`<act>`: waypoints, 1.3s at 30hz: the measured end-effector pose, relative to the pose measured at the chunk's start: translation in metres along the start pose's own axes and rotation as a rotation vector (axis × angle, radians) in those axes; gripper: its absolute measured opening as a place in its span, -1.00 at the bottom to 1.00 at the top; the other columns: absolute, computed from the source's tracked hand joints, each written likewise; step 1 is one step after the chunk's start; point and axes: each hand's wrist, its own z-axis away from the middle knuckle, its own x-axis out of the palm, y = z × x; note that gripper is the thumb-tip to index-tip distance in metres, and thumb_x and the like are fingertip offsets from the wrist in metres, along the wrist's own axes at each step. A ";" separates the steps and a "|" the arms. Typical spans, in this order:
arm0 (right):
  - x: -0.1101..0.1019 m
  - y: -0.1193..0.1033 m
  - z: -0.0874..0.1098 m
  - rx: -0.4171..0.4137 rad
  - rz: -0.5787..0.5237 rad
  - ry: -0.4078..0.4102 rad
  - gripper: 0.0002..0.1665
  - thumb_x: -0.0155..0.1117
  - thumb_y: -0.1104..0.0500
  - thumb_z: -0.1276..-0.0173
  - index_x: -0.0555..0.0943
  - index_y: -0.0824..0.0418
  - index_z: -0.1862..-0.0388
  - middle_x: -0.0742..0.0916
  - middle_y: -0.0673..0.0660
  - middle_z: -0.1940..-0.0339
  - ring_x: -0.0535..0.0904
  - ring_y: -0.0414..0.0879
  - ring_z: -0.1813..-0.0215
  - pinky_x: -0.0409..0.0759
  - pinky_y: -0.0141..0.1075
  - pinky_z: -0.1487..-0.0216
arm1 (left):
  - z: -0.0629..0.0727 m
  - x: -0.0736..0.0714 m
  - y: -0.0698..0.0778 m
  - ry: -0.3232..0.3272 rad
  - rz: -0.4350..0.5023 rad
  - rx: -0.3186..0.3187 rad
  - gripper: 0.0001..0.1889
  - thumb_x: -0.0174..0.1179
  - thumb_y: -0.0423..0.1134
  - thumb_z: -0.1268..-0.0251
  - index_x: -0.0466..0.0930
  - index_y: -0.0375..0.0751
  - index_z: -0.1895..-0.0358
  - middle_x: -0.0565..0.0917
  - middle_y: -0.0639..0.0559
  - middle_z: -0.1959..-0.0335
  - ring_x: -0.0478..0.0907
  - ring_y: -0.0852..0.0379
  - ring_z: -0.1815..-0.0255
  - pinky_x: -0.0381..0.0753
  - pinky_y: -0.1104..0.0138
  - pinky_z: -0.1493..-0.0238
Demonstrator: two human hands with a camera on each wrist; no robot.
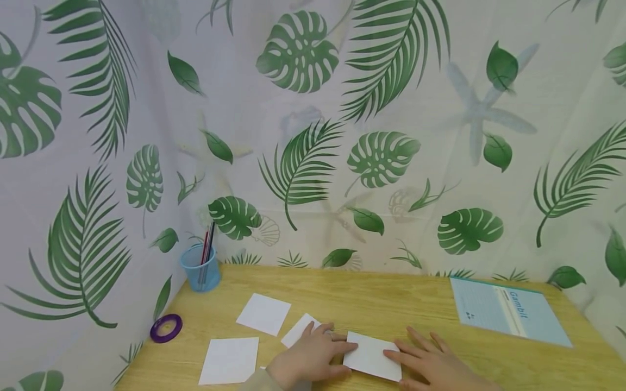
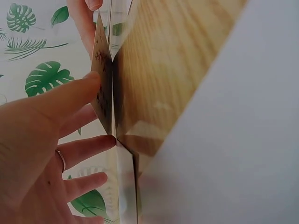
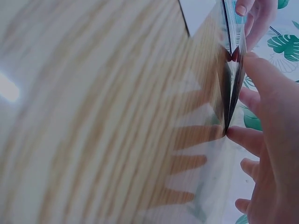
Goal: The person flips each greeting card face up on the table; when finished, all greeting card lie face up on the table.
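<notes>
A small white rectangular card (image 1: pixel 373 356) lies between the two hands near the front of the wooden table. At its left edge my left hand (image 1: pixel 315 353) pinches it, index fingertip on the white top and thumb at the near corner. My right hand (image 1: pixel 435 364) holds the opposite edge in the same way, its other fingers spread. In the left wrist view the card (image 2: pixel 103 79) tilts up from the table and shows dark marks on its underside. A ring sits on a left finger. Partly behind the left hand is a white paper piece (image 1: pixel 298 330).
Two white paper squares, the far square (image 1: pixel 264 314) and the near square (image 1: pixel 229 360), lie to the left. A purple tape roll (image 1: pixel 166 328) and a blue cup (image 1: pixel 201 270) with pens stand at the left edge. A light blue notebook (image 1: pixel 508 312) lies back right.
</notes>
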 end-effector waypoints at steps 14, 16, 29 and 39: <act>-0.003 -0.003 0.004 0.023 -0.024 0.010 -0.41 -0.10 -0.40 -0.45 0.33 -0.46 -0.43 0.50 0.11 -0.45 0.11 0.35 -0.55 -0.05 0.53 -0.32 | 0.001 -0.005 0.005 0.068 -0.024 0.040 -0.56 0.07 0.17 -0.42 0.52 0.29 -0.30 0.54 0.22 -0.33 0.44 -0.08 -0.37 0.37 -0.30 -0.27; -0.004 -0.003 0.004 0.024 -0.036 0.006 -0.42 -0.10 -0.39 -0.45 0.33 -0.46 -0.43 0.50 0.10 -0.45 0.11 0.35 -0.55 -0.07 0.54 -0.32 | 0.001 -0.005 0.006 0.070 -0.015 0.041 -0.57 0.06 0.16 -0.44 0.53 0.28 -0.30 0.55 0.22 -0.32 0.46 -0.05 -0.36 0.36 -0.30 -0.27; -0.006 -0.003 0.007 -0.031 -0.019 0.061 -0.46 -0.19 -0.23 -0.58 0.32 -0.32 -0.48 0.52 0.09 -0.43 0.19 0.39 -0.50 0.07 0.54 -0.26 | -0.001 -0.005 0.007 0.032 0.114 0.006 -0.55 -0.05 0.13 -0.51 0.49 0.18 -0.34 0.56 0.14 -0.32 0.51 0.17 -0.31 0.40 -0.20 -0.31; -0.009 0.000 0.007 0.075 -0.259 0.002 -0.43 -0.22 -0.30 -0.56 0.29 -0.35 -0.49 0.44 0.11 -0.50 0.09 0.38 -0.55 -0.06 0.52 -0.33 | -0.003 -0.002 0.005 0.092 0.176 0.098 -0.55 -0.06 0.00 -0.56 0.46 -0.04 -0.37 0.60 0.07 -0.27 0.58 0.18 -0.23 0.56 0.25 -0.25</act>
